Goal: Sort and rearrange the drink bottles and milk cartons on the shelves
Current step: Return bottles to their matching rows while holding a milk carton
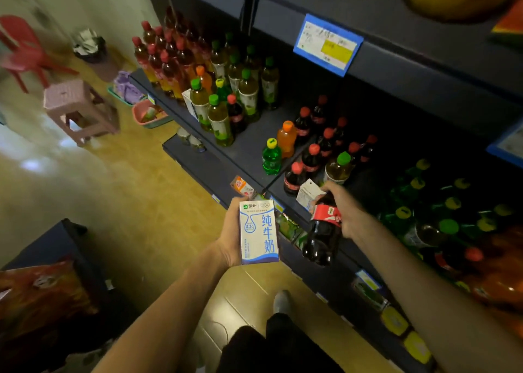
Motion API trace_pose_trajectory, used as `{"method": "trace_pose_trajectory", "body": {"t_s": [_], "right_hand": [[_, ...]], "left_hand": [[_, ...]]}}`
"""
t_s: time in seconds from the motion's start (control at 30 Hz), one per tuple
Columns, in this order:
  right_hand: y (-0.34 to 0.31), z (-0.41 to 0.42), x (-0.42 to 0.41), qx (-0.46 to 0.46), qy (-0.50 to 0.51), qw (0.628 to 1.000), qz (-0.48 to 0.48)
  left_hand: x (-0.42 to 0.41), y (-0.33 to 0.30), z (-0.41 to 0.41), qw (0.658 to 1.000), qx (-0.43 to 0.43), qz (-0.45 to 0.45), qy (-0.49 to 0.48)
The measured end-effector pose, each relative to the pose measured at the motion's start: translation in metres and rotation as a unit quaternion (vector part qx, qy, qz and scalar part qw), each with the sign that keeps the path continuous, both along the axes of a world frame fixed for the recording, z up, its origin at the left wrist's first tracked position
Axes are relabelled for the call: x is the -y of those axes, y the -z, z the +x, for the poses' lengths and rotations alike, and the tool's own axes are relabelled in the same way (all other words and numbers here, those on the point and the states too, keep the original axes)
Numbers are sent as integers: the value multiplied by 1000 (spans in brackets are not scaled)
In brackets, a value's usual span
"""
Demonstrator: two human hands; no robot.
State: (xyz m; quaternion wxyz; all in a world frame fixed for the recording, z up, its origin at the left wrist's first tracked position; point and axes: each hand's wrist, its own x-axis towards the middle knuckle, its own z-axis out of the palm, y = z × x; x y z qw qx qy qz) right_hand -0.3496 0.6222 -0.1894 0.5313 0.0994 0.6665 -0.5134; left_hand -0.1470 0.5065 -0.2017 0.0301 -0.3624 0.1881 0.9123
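Both bare forearms are extended forward and slightly upward from the lower edge of the view. The left hand (230, 236) is held palm up, its fingers wrapped behind a carton (259, 232), which is gripped upright. The right hand (343, 211) is reached toward the shelf edge, its fingers curled round the upper part of a cola bottle (322, 231), which is held tilted, base toward the person. The two hands are kept close together but apart.

The dark shelf (249, 146) carries red-capped tea bottles (158, 58) at eleven o'clock, green-capped bottles (246, 89) centrally, and cola bottles (311, 157) toward three o'clock.
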Motion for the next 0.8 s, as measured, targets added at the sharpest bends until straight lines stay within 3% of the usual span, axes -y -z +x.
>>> {"method": "trace_pose_trajectory", "body": {"t_s": [0.53, 0.7, 0.8], "right_hand": [[7, -27, 28, -47, 54, 995, 70], [11, -10, 45, -32, 135, 987, 81], [11, 4, 61, 8, 203, 978, 41]], "left_hand": [[68, 32, -59, 995, 28, 20, 89], [97, 36, -58, 991, 54, 29, 121], [121, 34, -53, 987, 65, 14, 146]]}}
